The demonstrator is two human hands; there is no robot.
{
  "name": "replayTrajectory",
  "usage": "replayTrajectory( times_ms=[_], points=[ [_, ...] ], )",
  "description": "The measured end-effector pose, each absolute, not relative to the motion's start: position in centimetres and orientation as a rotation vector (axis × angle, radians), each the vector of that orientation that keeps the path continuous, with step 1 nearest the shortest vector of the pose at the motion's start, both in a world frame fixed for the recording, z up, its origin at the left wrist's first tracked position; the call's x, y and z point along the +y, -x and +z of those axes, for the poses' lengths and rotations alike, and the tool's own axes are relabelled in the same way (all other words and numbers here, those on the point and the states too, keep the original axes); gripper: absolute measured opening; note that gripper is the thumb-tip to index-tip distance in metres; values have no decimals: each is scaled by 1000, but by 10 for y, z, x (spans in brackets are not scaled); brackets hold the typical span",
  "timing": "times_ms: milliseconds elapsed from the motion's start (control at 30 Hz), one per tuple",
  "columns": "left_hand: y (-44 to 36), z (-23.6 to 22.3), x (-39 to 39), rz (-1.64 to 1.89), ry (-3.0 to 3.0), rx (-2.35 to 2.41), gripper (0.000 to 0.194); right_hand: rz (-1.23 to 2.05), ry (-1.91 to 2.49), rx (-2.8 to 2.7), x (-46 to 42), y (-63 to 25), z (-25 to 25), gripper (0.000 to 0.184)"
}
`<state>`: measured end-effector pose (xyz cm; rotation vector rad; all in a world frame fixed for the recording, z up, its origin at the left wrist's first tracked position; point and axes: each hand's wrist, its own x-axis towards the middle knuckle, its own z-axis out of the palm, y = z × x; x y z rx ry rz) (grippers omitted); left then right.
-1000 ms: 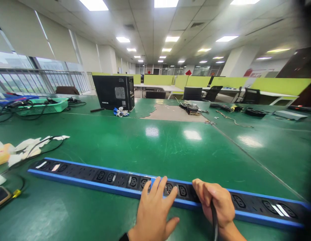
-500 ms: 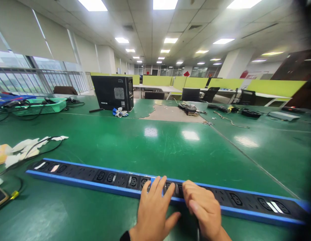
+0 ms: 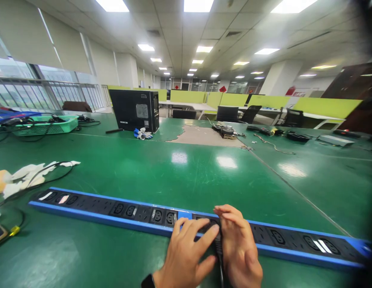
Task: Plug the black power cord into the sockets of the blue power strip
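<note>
A long black power strip (image 3: 138, 212) with blue edges lies across the green table, its many sockets facing up. Just right of its blue middle section, a black plug with a cord (image 3: 219, 245) stands at the sockets; whether it is fully seated is hidden. My left hand (image 3: 187, 250) rests over the strip's near edge with fingers apart, index fingertip close to the plug. On the plug's other side, my right hand (image 3: 241, 250) is turned on edge with fingers stretched out and palm toward the cord. Neither hand is wrapped round anything.
A black computer case (image 3: 133, 110) and blue-white gloves (image 3: 143, 134) stand at the back. A green basket (image 3: 61, 126) of cables is far left, with white cloth (image 3: 30, 175) nearer. Loose parts (image 3: 226, 131) lie behind on the bare patch.
My right hand has opened from a closed fist and let go of the plug's cord, which now shows between my hands. My left index finger has shifted right toward the plug.
</note>
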<state>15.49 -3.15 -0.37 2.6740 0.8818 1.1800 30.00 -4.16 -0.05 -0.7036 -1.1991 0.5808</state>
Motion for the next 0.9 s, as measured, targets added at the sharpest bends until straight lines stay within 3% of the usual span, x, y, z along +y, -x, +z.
replayTrajectory(
  times_ms=[233, 400, 533, 733, 900],
  points=[
    [-157, 3, -34, 1292, -2614, 856, 21, 708, 649, -1119, -42, -297, 5, 41],
    [-129, 14, -25, 1565, -2668, 889, 23, 387, 794, -1047, -22, -340, -7, 26],
    [-86, 23, -7, 1765, -2450, 1328, 32, 263, 1065, -1117, -20, -357, -13, 26],
    [-38, 12, -4, 1438, -2558, 1513, 29, 148, 1167, -1377, -25, -351, -6, 26],
    [-29, 3, -5, 1454, -2414, 1684, 29, 139, 1215, -1351, -25, -351, -4, 27]
  ],
)
